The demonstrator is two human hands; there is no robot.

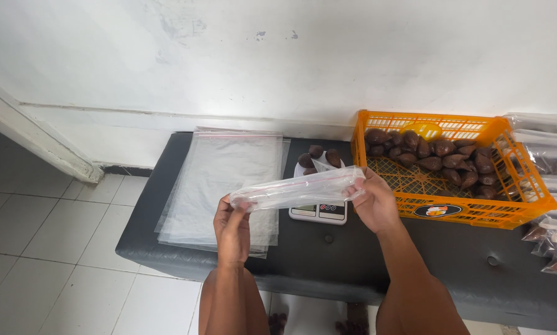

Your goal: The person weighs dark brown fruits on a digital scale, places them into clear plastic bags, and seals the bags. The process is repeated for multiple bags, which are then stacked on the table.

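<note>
Both hands hold one clear bag (297, 188) stretched level at the centre of the frame, above the scale (320, 209). The left hand (232, 226) pinches the bag's left end between thumb and fingers; the right hand (372, 200) closes its fingers on the right end. Gripped at opposite ends like this, the thin film is pulled taut, so it lies flat and straight rather than sagging or sticking to itself. A thin red line runs along the bag's length, seemingly its seal strip.

The scale stands on a dark padded bench (167, 205) that crosses the lower half of the frame. A few brown, scaly fruits (318, 156) lie on its pan, partly hidden behind the bag, so they are apart from the main stock. That stock fills the far side of an orange crate (477, 211) just right of the scale, close to the right hand. The near part of the crate shows bare mesh.

Left of the scale lies a flat stack of bags (222, 180), close to the left hand. At the right edge of the frame, filled bags (551, 167) lie in a pile, past the crate and clear of the scale.
</note>
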